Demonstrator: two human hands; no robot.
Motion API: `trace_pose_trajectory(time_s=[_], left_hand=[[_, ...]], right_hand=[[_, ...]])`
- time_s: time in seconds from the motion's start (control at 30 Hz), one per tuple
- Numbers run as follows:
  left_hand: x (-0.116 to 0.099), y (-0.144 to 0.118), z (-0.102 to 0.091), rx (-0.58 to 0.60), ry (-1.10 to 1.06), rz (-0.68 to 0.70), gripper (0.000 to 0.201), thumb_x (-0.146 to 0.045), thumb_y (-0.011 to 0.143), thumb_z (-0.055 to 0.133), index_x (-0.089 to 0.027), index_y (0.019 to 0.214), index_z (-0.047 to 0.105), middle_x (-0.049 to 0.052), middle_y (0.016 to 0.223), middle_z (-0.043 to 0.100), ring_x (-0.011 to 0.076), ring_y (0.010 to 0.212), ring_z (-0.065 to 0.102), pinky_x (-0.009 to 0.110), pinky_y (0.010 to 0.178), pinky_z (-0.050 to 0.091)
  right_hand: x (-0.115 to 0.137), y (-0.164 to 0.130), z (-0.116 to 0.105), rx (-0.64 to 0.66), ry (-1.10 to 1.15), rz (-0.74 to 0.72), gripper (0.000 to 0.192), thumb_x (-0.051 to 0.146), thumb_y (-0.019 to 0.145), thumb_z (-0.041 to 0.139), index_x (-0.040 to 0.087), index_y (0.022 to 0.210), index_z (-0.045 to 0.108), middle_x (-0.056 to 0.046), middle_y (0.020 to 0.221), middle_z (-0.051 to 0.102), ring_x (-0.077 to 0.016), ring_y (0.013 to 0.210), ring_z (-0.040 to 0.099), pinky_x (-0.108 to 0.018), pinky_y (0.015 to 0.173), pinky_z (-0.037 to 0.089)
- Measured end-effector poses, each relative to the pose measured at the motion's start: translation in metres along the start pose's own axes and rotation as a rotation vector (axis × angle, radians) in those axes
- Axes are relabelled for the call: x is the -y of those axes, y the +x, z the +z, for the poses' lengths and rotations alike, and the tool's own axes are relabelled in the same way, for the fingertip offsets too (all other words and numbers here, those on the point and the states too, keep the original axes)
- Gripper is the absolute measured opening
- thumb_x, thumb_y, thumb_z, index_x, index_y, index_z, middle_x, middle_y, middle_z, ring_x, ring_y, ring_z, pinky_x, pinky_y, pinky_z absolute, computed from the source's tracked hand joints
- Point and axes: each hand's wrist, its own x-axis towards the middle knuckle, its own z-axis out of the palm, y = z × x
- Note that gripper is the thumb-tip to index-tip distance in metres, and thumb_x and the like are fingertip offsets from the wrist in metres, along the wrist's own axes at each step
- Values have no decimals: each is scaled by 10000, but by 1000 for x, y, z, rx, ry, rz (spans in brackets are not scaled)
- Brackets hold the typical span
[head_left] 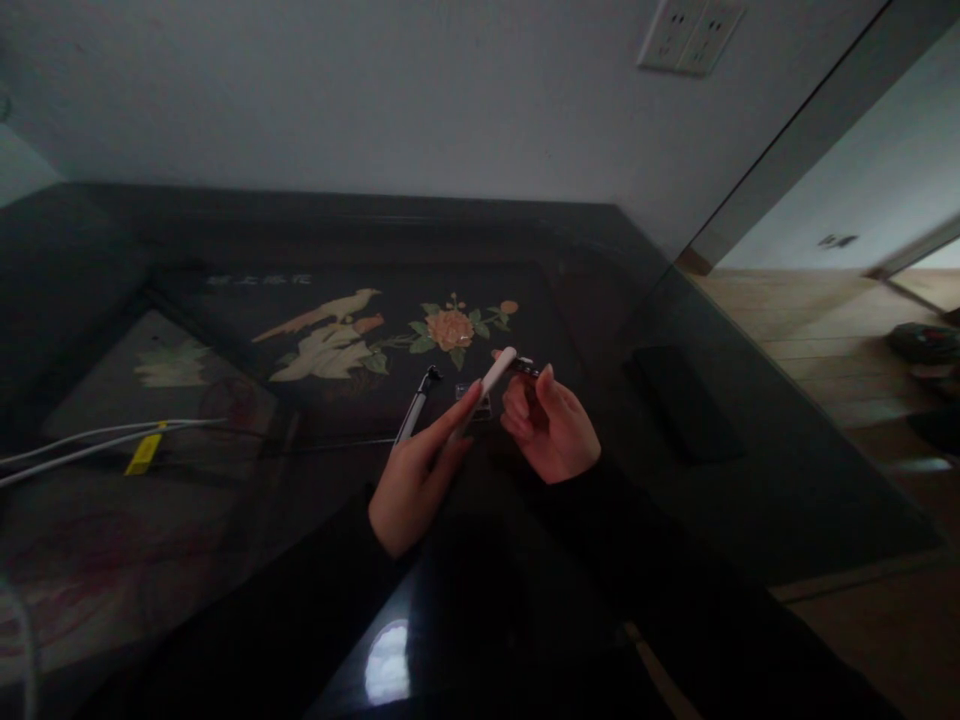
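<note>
Left hand (416, 475) clamped around white pen-like stick (491, 385) above dark glossy tabletop (750, 470), right hand (551, 430) pinching small dark piece (525, 367) at its tip, silver pen (415, 410) lying just left, white cables (90, 445) far left, black phone (679, 400) right.

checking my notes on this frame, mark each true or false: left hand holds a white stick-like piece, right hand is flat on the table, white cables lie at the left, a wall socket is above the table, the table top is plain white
1. The left hand holds a white stick-like piece. True.
2. The right hand lies flat on the table. False: it is raised, fingers curled, pinching a small dark part.
3. White cables lie at the left. True; they carry a yellow tag.
4. A wall socket is above the table. True.
5. The table top is plain white. False: it is dark and glossy, with a bird and flower inlay.
</note>
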Motion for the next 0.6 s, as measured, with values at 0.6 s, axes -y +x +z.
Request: trace_pose_trajectory(time_s=[0.6], left_hand=[[-6,-6,3,120,-95,-56,558,-213,921,467,-183,1468,362,-2,790,695,99,545,535,245,654,517]], right_hand=[[-6,0,-6,-49,-53,-2,401,492,699,750,171,935,709,62,550,489,-43,433,352,-222,425,228]])
